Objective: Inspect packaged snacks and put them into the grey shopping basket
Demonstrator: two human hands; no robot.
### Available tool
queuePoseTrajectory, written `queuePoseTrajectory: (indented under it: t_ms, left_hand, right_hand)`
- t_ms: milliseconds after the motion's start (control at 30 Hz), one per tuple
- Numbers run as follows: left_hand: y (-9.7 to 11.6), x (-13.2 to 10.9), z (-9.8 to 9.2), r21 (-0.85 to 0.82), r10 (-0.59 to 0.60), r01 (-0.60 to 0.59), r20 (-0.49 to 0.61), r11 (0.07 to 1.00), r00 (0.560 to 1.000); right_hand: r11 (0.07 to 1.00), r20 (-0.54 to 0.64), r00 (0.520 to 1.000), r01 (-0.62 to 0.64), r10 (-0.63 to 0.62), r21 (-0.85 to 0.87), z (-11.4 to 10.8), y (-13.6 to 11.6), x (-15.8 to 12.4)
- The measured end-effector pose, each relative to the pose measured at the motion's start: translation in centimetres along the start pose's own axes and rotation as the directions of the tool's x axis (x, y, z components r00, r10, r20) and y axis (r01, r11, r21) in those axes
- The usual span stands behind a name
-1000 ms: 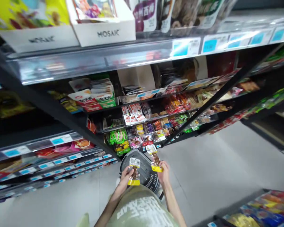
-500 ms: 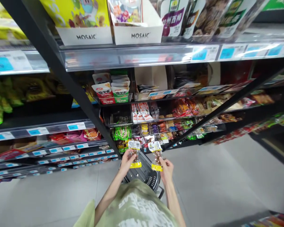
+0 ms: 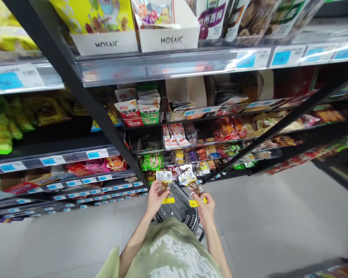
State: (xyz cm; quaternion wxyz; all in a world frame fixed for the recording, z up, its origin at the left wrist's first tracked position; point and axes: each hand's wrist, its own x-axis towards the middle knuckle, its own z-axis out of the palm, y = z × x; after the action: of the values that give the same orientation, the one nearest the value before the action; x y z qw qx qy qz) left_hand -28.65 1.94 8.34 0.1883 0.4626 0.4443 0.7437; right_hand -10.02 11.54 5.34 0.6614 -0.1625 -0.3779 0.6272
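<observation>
Two small clear snack packets with white tops, yellow bottoms and brown contents are held up side by side, apart from each other. My left hand pinches the left packet at its side. In my right hand is the right packet, gripped near its yellow lower end and tilted, its top leaning left. Below both packets sits a dark grey shopping basket, partly hidden by my hands and shirt.
Shelves of snacks stand ahead, with a clear shelf edge high up and a slanting black post at left. Small bagged snacks fill low bins just beyond my hands. Grey floor lies at right.
The right packet has tilted further, its top swinging left and its yellow end right. My right hand has shifted slightly right. The view has moved a little.
</observation>
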Motion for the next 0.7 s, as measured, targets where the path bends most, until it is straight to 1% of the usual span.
queuePoseTrajectory:
  t_ms: [200, 367, 467, 567, 700]
  left_hand:
    - [3.0, -1.1, 0.5, 0.12, 0.053, -0.054, 0.01, 0.991, 0.999]
    - [5.2, -2.0, 1.2, 0.158, 0.078, -0.083, 0.034, 0.984, 0.996]
    - [6.5, -2.4, 1.6, 0.184, 0.079, -0.087, 0.05, 0.979, 0.996]
    - [7.3, -2.6, 1.8, 0.223, 0.083, -0.091, 0.047, 0.971, 0.995]
    - [7.3, -2.6, 1.9, 0.267, 0.096, -0.103, 0.038, 0.958, 0.995]
  right_hand:
    - [0.995, 0.057, 0.998, -0.001, 0.007, -0.103, -0.6, 0.9, -0.1]
    - [0.968, 0.084, 0.996, 0.053, -0.033, -0.246, -1.2, 2.4, -0.2]
    - [0.957, 0.095, 0.995, 0.05, -0.024, -0.284, -1.5, 3.0, -0.1]
    - [0.957, 0.112, 0.994, 0.039, -0.007, -0.287, -1.8, 3.4, 0.0]
    - [0.962, 0.133, 0.991, 0.032, 0.004, -0.269, -2.3, 3.7, 0.2]
